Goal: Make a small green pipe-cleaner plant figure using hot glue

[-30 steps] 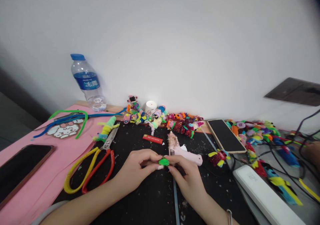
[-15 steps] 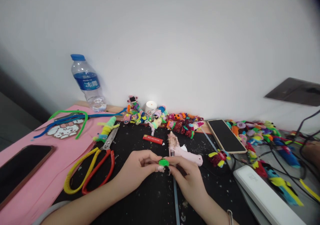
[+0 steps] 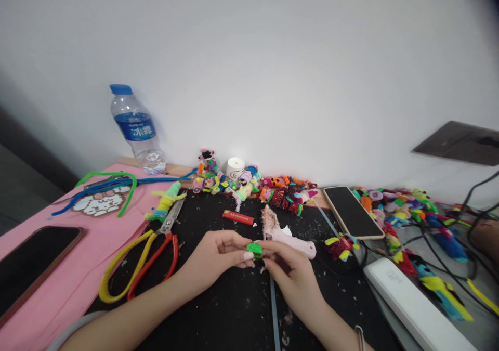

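A small bright green coil of fuzzy pipe cleaner (image 3: 254, 249) is pinched between my two hands above the black mat. My left hand (image 3: 216, 257) grips its left side with thumb and fingers closed. From the right, my right hand (image 3: 291, 265) holds the other side between thumb and forefinger. Just beyond my fingers lies a pale pink glue gun (image 3: 292, 241) with a stained nozzle. To the left of my left hand rest scissors (image 3: 174, 255) with one yellow and one red handle, their blades beside a yellow-green pipe cleaner figure (image 3: 166, 204).
Pipe cleaner figures (image 3: 278, 194) line the wall, near a white cup (image 3: 235, 169) and a red strip (image 3: 238, 217). A water bottle (image 3: 136, 127) stands at left. Phones (image 3: 353, 213), a white power bank (image 3: 413, 304) and black cables (image 3: 440, 257) lie at right. Blue pipe cleaners (image 3: 117, 186) rest on pink paper.
The green coil has been turned slightly in my fingers, and my left thumb has shifted up against its lower edge. Things on the table have stayed in place.
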Motion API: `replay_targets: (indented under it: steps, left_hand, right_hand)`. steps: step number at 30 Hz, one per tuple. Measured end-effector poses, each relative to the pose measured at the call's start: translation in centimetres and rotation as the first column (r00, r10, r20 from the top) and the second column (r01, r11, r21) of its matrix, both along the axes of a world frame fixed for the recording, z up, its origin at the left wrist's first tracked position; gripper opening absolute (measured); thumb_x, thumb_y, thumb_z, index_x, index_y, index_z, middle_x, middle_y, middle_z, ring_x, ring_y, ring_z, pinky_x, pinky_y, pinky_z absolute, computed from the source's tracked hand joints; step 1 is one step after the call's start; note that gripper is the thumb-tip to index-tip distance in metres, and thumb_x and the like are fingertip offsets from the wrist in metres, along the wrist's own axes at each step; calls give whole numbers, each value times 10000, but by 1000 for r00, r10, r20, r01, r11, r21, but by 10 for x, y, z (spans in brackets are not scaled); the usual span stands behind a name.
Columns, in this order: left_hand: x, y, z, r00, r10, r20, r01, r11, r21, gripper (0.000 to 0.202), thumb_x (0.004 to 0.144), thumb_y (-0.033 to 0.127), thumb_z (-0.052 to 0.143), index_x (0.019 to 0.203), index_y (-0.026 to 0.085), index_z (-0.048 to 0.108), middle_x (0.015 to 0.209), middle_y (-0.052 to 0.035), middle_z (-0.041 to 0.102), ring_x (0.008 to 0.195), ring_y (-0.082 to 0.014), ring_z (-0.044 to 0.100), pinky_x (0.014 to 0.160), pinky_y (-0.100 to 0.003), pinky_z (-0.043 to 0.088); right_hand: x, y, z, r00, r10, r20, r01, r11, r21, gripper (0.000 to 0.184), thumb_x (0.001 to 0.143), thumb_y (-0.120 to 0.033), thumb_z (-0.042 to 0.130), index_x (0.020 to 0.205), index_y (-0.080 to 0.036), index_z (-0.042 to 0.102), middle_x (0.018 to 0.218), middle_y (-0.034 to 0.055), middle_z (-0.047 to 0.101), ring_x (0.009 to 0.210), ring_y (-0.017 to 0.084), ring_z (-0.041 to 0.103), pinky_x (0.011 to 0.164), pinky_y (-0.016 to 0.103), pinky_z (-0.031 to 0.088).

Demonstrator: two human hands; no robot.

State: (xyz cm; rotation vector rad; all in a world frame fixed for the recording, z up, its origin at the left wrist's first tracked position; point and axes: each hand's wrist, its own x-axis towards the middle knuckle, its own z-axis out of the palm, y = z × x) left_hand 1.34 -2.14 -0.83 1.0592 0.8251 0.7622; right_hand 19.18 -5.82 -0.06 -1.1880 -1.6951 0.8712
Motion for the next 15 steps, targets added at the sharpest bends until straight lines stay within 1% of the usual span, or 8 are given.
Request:
replay_targets:
  steps: [6,8,12,15]
  left_hand:
    - [-1,-1,1,1000,-13,-19,13,1000,-14,187,652,221,717,797,115,667,683,-33,712,647,-147,656,658,-271,515]
    - [-1,-1,2,999,-23,-25,22,1000,-17,183,651,218,717,795,116,668,672,-30,710,642,-147,656,651,-268,514]
    - [-1,0,2,999,-28,-26,27,999,-22,190,650,225,718,796,113,669,670,-31,707,642,-148,655,644,-263,510]
    - [-1,0,2,999,-24,-32,23,999,-48,220,649,243,721,819,114,668,694,-37,710,655,-148,653,653,-262,507]
  right_hand:
    - [0,-1,0,1000,-24,-17,23,997,-68,237,756,-91,548,915,-210,679,807,25,705,744,172,650,644,265,524]
    - [0,-1,0,999,-22,-23,20,996,-90,221,759,-100,547,897,-206,682,786,24,702,722,170,643,623,263,518]
    - [0,0,0,999,-17,-51,10,991,-134,216,761,-108,541,897,-201,681,780,22,696,643,150,619,576,250,503]
    - [-1,1,-1,997,-16,-75,4,989,-150,253,750,-82,533,920,-207,672,787,14,691,677,148,623,598,241,500]
